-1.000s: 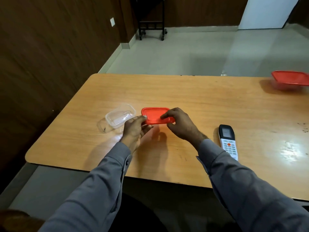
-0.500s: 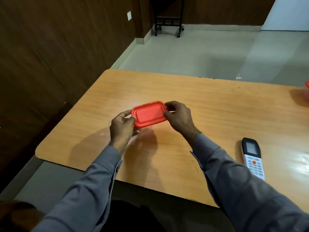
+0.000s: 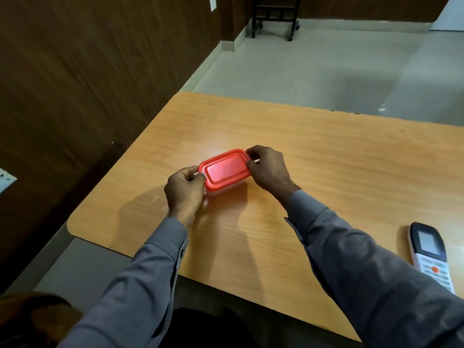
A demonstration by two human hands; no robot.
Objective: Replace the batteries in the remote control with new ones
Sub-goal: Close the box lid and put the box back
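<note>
A small clear plastic box with a red lid [image 3: 226,169] sits on the wooden table [image 3: 326,156], the lid lying on top of the box. My left hand [image 3: 185,192] pinches the lid's near-left end and my right hand [image 3: 267,168] pinches its far-right end. The white remote control [image 3: 430,257], with a dark screen end and an orange button, lies face up at the right near the table's front edge, partly behind my right sleeve. No batteries are visible.
A dark wood-panelled wall [image 3: 88,71] runs along the left. The table's left edge and rounded front corner [image 3: 72,227] are near my left arm. A black wheeled stand [image 3: 275,18] is on the tiled floor beyond the table.
The red lid went from being held beside the open clear box to resting on top of it, both hands gripping its ends. The view swung left, dropping the second red-lidded box out of view.
</note>
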